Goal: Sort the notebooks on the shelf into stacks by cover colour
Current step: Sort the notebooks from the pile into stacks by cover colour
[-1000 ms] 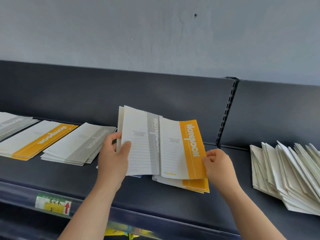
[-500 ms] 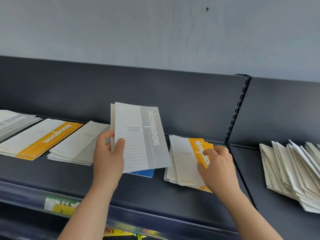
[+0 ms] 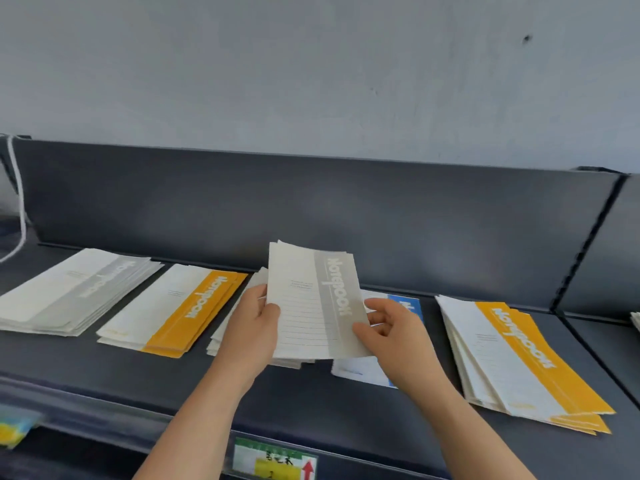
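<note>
A small bundle of grey-striped notebooks (image 3: 311,299) is held up above the middle of the dark shelf (image 3: 311,400). My left hand (image 3: 251,327) grips its left edge, thumb on the cover. My right hand (image 3: 394,332) pinches its lower right corner. Under the bundle lies a grey stack (image 3: 228,327), mostly hidden. A blue-striped notebook (image 3: 403,306) lies just behind my right hand. Orange-striped stacks lie at the right (image 3: 519,362) and left of centre (image 3: 180,310). Another grey-striped stack (image 3: 72,289) sits far left.
The shelf's dark back panel (image 3: 311,202) rises behind the stacks, with a slotted upright (image 3: 588,244) at the right. A price label (image 3: 273,460) sits on the front rail. A white cord (image 3: 19,202) hangs at the far left.
My right hand let go of the orange notebooks, now lying on the right stack, and came over to the grey bundle. The view swung left.
</note>
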{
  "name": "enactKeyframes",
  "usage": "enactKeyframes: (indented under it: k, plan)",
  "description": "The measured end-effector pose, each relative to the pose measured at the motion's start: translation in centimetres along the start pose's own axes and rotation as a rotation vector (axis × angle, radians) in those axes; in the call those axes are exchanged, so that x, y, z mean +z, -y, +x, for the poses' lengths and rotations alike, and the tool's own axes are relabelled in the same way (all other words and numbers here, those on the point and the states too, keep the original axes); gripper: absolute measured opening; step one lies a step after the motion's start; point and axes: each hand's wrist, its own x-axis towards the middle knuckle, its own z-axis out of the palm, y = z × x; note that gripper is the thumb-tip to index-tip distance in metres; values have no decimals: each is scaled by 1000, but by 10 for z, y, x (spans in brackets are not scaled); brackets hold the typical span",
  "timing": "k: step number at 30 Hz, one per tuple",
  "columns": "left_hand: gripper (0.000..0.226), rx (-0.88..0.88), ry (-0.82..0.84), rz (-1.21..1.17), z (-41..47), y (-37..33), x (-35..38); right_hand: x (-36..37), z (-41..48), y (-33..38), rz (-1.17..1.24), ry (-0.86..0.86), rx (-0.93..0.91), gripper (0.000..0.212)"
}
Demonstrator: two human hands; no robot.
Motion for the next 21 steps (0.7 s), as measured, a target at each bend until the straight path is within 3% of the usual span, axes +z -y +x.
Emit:
enactKeyframes:
  k: [11,16,21]
  plan:
    - [30,243,-41,468,56,47,-52,85,7,15,-398,-84,-74,44]
    - [28,183,-30,590,60,59,-53,94,4,13,-617,-36,-105,29]
    - [32,158,-33,734,58,62,-55,95,2,14,-747,-65,-161,29]
